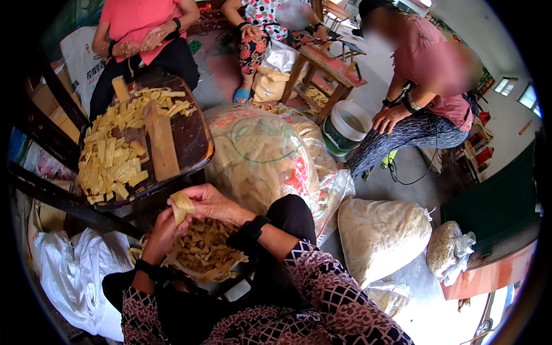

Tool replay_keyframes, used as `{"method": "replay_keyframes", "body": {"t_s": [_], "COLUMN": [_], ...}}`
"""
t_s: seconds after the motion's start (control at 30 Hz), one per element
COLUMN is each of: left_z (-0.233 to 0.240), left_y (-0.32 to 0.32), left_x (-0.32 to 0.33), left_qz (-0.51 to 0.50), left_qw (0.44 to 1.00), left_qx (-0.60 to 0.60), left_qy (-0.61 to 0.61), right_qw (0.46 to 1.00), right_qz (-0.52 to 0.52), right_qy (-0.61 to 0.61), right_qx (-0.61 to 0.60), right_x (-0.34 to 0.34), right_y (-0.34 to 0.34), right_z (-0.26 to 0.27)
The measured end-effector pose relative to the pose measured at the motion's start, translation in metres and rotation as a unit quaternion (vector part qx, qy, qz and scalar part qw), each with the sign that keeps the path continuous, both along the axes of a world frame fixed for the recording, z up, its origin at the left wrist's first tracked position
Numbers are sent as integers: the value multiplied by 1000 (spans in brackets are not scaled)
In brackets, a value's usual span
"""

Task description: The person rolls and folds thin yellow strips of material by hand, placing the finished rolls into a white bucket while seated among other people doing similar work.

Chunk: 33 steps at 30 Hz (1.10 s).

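Between my left hand [164, 235] and my right hand [213, 202] is a wide, pale yellow, ribbed strip [182, 208], bent into a curve. The fingers of both hands pinch it, one at each side. Just below them, a container [179, 265] holds a heap of darker, curled brownish strips [209, 248]. Beyond my hands stands a dark wooden chair, its worn seat [192, 144] spread with many flat yellow pieces [105, 159]. A flat wooden board [161, 144] lies on that seat, and a small wooden block [120, 89] stands near its far edge.
Large filled plastic sacks [258, 151] stand ahead of me, with a pale sack [384, 235] at right. Three people sit around. A white bucket [347, 123] and a wooden stool [321, 73] stand among them. White sacking [84, 276] lies at left.
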<state>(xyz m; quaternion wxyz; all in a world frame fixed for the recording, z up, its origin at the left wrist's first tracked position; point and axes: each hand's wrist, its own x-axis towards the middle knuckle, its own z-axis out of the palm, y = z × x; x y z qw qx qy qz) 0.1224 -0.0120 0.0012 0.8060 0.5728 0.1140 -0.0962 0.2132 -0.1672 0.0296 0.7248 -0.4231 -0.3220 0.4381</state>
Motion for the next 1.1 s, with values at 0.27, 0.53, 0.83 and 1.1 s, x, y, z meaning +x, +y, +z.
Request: {"method": "replay_keyframes", "body": {"t_s": [0.27, 0.53, 0.83, 1.1], "left_z": [-36, -1, -9, -11], "left_y": [0, -7, -4, -6], "left_x": [4, 12, 6, 7], "left_qz": [-89, 173, 94, 93], "left_qw": [985, 967, 963, 915], "left_qx": [-146, 96, 189, 363], "left_qy": [-38, -158, -166, -151], "right_qw": [912, 883, 930, 817], "right_qz": [-166, -306, -211, -311], "right_qy": [-358, -303, -220, -430], "right_qx": [-114, -188, -206, -225], "right_x": [-7, -3, 0, -18], "right_y": [7, 21, 15, 18], "right_z": [-21, -31, -28, -24]}}
